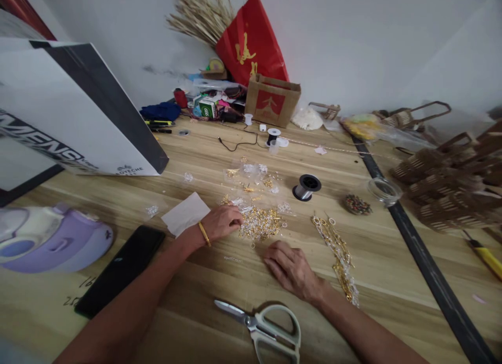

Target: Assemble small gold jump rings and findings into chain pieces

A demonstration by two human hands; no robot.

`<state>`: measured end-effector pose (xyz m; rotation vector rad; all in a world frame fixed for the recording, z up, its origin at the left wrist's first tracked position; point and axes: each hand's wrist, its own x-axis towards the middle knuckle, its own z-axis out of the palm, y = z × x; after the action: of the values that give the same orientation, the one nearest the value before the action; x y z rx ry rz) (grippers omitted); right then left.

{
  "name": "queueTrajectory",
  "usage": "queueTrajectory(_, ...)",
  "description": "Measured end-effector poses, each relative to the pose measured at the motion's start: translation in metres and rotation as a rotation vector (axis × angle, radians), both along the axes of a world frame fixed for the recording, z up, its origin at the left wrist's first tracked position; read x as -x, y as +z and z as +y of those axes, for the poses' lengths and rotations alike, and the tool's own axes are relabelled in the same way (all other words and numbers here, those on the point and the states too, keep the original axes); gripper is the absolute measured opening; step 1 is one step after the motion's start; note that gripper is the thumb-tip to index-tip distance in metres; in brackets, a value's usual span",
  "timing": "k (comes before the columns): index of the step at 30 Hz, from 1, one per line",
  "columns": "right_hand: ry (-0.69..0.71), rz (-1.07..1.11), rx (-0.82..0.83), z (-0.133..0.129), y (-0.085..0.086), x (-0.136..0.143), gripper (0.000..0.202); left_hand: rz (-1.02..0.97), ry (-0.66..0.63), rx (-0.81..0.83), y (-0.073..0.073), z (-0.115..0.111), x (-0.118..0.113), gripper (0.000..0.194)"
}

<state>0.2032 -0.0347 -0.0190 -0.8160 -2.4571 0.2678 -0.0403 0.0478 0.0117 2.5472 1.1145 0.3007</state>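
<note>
A pile of small gold and clear beads (262,225) lies in the middle of the wooden table. My left hand (223,221) is at the pile's left edge, its fingers bent and their tips among the beads; whatever they pinch is too small to make out. Below the pile's right side, my right hand (290,270) rests low over the table with fingers curled together, hiding anything inside. A short beaded strand (233,259) lies on the wood between the hands. Nearer to me are open-handled scissors (248,321). Several gold and clear bead chains (338,257) lie right of my right hand.
A wire spool (307,187) stands behind the pile, near small plastic bags (253,170). Dark mixed beads (357,204) and a round clear lid (384,190) are on the right. At left are a black phone (121,270), white paper (185,214) and a large box (86,113).
</note>
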Motion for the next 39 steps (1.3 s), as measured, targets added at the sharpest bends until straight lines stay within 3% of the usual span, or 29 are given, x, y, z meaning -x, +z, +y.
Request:
queueTrajectory(16,0.002,0.015,0.025,0.0003,0.0,0.0005,0.015,0.016,-0.045,-0.074,-0.008,-0.0024,-0.0023,0.012)
queueTrajectory(39,-0.002,-0.03,0.024,-0.001,-0.0001,0.0001,0.018,-0.054,0.022,-0.013,-0.0095,-0.0045,-0.0077,0.009)
